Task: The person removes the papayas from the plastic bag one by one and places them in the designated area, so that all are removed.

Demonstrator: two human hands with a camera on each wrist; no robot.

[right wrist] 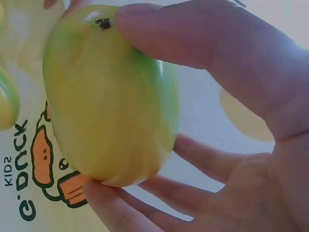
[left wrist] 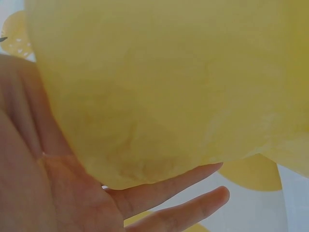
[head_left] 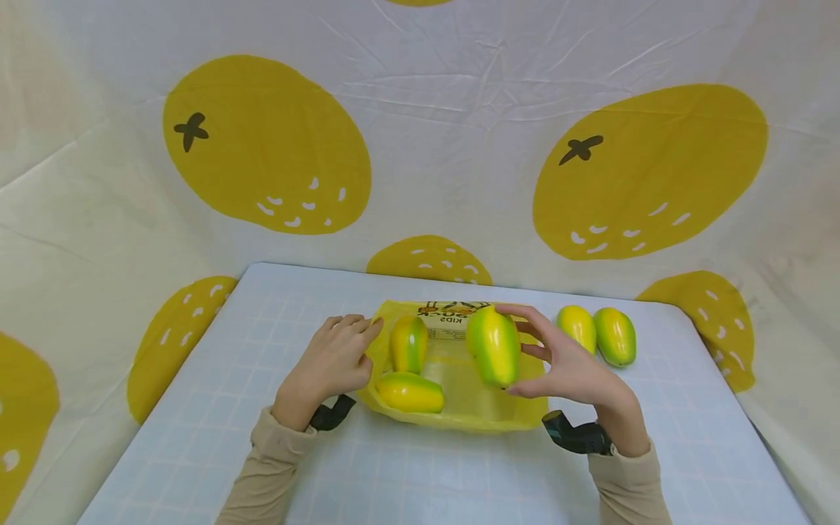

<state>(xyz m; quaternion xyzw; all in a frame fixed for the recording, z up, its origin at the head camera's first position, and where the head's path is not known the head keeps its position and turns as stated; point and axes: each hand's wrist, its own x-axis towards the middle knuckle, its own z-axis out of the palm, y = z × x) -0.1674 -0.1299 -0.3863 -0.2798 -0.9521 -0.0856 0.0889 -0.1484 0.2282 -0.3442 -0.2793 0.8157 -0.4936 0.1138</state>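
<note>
My right hand (head_left: 567, 364) grips a yellow-green mango (head_left: 495, 348), its thumb near the dark stem spot and fingers at the opposite end. The mango is over the right part of an open yellow plastic bag (head_left: 459, 405). Inside the bag's left part are two more mangoes, one upright (head_left: 408, 344) and one lying sideways (head_left: 410, 392). At the bag's left edge my left hand (head_left: 335, 357) holds the film. In the left wrist view the yellow film (left wrist: 159, 96) hides part of that hand, while two extended fingers (left wrist: 178, 212) show below.
Two further mangoes, one partly behind my right hand (head_left: 577, 327) and one beside it (head_left: 615, 337), lie right of the bag on the pale checked table (head_left: 420, 474). A white cloth with large yellow fruit prints (head_left: 453, 160) hangs behind and around the table.
</note>
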